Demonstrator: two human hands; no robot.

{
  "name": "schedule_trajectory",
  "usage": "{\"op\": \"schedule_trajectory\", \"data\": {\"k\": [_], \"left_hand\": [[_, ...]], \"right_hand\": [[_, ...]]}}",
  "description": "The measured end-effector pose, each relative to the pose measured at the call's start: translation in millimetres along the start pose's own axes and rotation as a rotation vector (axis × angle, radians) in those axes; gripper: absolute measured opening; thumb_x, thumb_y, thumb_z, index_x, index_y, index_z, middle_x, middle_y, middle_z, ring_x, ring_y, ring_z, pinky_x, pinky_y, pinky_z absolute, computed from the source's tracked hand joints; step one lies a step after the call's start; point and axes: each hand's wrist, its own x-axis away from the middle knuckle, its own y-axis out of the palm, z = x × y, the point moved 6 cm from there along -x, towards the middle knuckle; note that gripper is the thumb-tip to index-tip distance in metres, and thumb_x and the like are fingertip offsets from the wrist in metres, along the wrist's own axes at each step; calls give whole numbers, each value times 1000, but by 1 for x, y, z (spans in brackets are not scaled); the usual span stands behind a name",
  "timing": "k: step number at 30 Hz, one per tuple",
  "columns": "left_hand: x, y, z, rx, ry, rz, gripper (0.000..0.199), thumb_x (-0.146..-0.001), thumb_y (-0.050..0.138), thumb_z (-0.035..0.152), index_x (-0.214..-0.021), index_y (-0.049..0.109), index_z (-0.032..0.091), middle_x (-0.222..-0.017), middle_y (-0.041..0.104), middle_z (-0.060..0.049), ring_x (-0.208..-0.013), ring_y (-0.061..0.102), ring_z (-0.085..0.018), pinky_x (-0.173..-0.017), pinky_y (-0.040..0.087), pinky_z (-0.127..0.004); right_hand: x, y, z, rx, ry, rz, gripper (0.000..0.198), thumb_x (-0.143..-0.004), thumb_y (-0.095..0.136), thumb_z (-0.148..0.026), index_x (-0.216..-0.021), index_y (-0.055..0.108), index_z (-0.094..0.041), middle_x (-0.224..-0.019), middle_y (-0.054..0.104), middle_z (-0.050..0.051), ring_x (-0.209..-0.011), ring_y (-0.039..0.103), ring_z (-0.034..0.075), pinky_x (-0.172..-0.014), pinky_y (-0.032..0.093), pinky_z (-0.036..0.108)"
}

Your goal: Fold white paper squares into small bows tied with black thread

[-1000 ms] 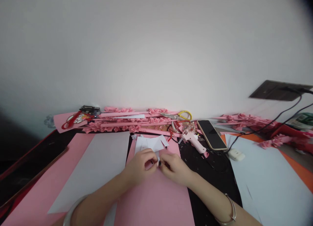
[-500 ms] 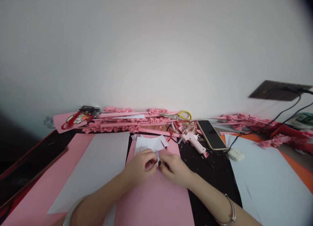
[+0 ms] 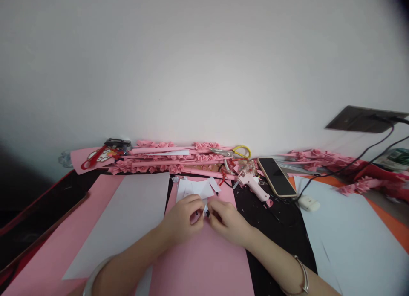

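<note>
My left hand [image 3: 187,217] and my right hand [image 3: 225,219] meet fingertip to fingertip over a pink sheet of paper [image 3: 204,266]. Both are closed in a pinch on a small piece of white paper [image 3: 205,210] between them. Most of that piece is covered by the fingers, so its shape is hard to make out. Just beyond the hands lie several white paper pieces [image 3: 196,188], overlapping each other on the pink sheet.
Pink paper flowers on stems [image 3: 159,163], yellow-handled scissors [image 3: 241,152] and red-handled scissors [image 3: 94,157] lie along the wall. A pink glue gun [image 3: 254,186], phone [image 3: 276,176] and white case [image 3: 309,203] sit at right. Large white sheets [image 3: 348,232] flank the hands.
Both hands stay pinched together in nearly the same place. The fingertips have shifted slightly around the small white paper.
</note>
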Motion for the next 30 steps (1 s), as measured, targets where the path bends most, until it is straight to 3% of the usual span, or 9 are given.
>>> {"op": "schedule_trajectory", "data": {"k": [12,21,25,30], "left_hand": [[-1,4,-10,170,-159,-52,15,-75,38,9,-64,37,19,-62,37,5,-58,36,-11,-52,27,-22],[-2,4,-7,129,-156,-81,17,-80,38,15,-63,36,19,-61,37,5,-58,36,-11,-53,26,-23],[-1,3,-6,204,-186,-92,21,-84,38,20,-63,38,19,-59,39,5,-56,38,-11,-52,28,-23],[1,7,-7,430,-257,-127,24,-89,33,30,-69,39,20,-56,41,6,-50,40,-10,-49,32,-21]], "right_hand": [[-2,-3,0,-262,45,-48,19,-78,35,-3,-69,44,-17,-60,44,-4,-53,41,9,-52,32,19],[-1,-1,5,-374,115,-55,19,-78,37,-4,-67,43,-17,-58,44,-5,-50,40,8,-49,31,18],[-1,1,7,-482,137,-60,17,-83,39,-12,-68,44,-17,-58,44,-4,-51,40,8,-49,31,18],[-2,4,9,-718,152,-75,22,-87,42,-34,-77,49,-16,-58,41,-5,-46,34,7,-46,29,20]]}}
